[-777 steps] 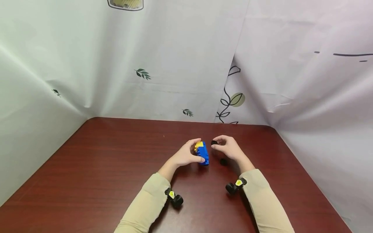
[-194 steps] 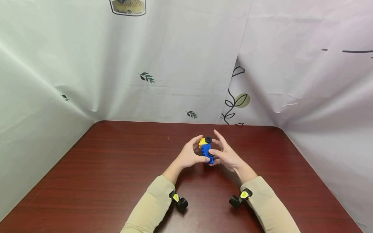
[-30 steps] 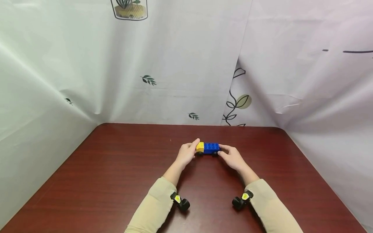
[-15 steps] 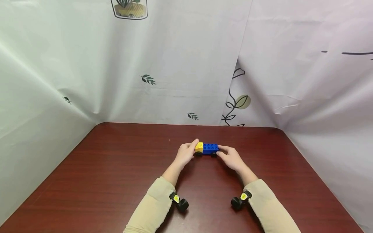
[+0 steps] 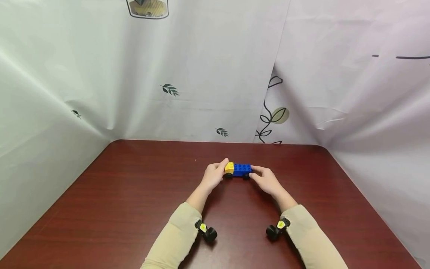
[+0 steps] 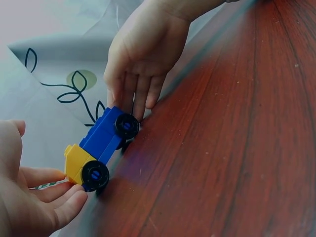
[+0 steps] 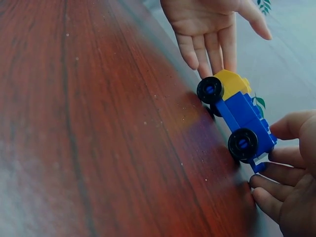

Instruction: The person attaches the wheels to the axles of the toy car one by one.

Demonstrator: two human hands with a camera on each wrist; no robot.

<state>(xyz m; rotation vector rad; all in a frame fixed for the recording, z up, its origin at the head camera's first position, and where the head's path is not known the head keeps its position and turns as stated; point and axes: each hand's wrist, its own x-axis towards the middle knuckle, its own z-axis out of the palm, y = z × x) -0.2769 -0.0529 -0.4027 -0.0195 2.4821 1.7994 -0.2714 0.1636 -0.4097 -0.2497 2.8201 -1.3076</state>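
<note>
A toy truck (image 5: pixel 241 170) built of bricks stands upright on its wheels on the table, with its yellow cab (image 5: pixel 229 167) to the left and its studded blue body to the right. Black wheels (image 6: pixel 95 176) with blue hubs show low on its side. At the cab end is my left hand (image 5: pixel 212 177); its fingers are straight with tips at the cab's front, and its thumb stands apart. My right hand (image 5: pixel 267 182) is at the rear, fingers fairly straight and touching the truck's back end. In the right wrist view its thumb (image 7: pixel 291 124) meets the top rear edge.
The dark red-brown tabletop (image 5: pixel 134 209) reaches back to a pale curtain (image 5: pixel 208 67) printed with leaves. A small black camera is strapped on each sleeve, the left camera (image 5: pixel 209 234) and the right camera (image 5: pixel 273 231) hanging inward over the table.
Long ago, loose black wheels lay apart; now wheels are on the truck. Some seconds ago both hands held it tipped up; now it stands level. In the last second, hands and truck are nearly still.
</note>
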